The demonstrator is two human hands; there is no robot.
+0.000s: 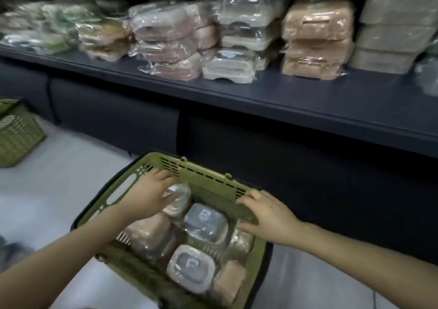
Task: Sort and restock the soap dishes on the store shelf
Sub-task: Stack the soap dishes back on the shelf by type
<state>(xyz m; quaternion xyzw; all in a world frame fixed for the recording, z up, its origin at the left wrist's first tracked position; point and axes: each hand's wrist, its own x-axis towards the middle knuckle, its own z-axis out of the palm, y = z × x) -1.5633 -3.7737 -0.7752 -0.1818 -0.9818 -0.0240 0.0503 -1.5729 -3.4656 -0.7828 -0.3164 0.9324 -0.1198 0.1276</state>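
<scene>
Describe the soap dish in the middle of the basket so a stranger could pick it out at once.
Find the green shopping basket on the floor below the dark shelf. In its middle lies a plastic-wrapped soap dish. It alone is dark blue-grey with a white label on top; its neighbours are pink, beige or a paler grey.

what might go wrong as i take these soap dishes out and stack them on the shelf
The soap dish under your left hand is in loose, slick wrap and stands close against the basket wall; it may slip or snag as it lifts. The pink stack on the shelf sits uneven, so another on top could tip it. Colours are mixed in the basket, so one could land on the wrong pile.
</scene>
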